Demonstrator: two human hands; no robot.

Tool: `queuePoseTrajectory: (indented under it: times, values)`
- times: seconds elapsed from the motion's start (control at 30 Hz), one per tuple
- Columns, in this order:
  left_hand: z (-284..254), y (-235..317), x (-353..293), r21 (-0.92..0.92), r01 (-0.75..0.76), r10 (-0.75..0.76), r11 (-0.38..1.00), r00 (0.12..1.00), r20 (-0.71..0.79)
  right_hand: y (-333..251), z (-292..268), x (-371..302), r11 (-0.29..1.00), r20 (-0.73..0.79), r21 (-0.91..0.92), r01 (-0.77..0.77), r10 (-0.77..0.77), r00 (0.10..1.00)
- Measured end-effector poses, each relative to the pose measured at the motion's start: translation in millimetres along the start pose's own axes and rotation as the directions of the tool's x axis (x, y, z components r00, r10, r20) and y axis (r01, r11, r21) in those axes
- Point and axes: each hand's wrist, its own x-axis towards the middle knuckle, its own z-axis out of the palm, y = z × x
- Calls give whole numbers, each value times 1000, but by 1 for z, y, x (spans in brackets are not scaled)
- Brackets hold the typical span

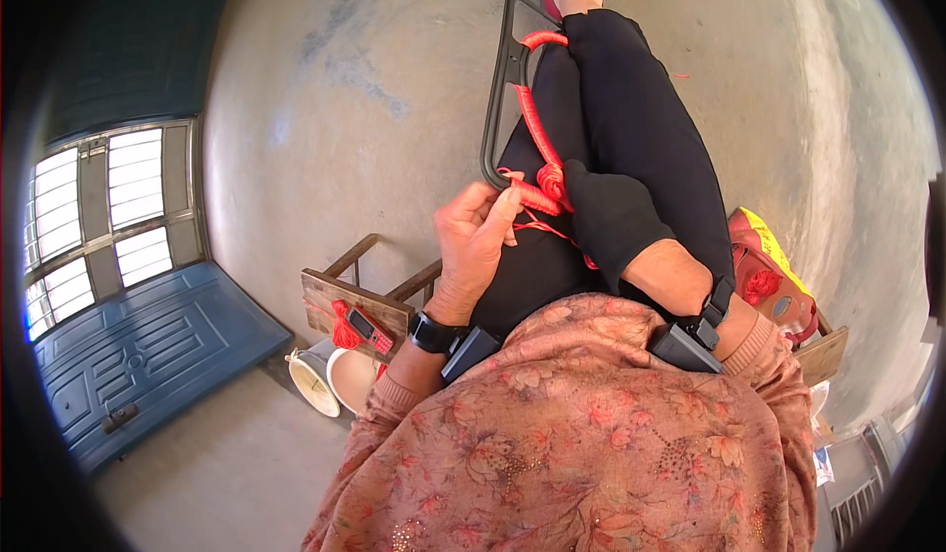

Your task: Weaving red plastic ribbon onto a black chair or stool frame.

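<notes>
Across my lap lies a black frame (490,128) with rounded corners, and its curved inner bar is partly wrapped in red cord (535,123). My bare left hand (475,235) is closed at the near corner, thumb and fingers pinching the frame where the red wrapping begins. In a black glove, my right hand (616,217) is closed beside a small bundle of red cord (551,179). Its fingertips are partly hidden behind the bundle and the glove. A loose strand of cord (537,224) trails between both hands over my dark trousers.
On my left, a wooden stool (345,296) carries a red phone (370,330) and red cord (345,325). Pale buckets (352,377) stand beside it. A red bag (774,276) with a yellow edge rests at my right. A blue door (158,345) is far left.
</notes>
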Motion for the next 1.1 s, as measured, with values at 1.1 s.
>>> queuePoseTrajectory:
  times: [1.1]
  values:
    - [-52, 5, -18, -295, 461, -329, 837, 855, 401, 55, -94, -28, 327, -155, 945, -14, 482, 862]
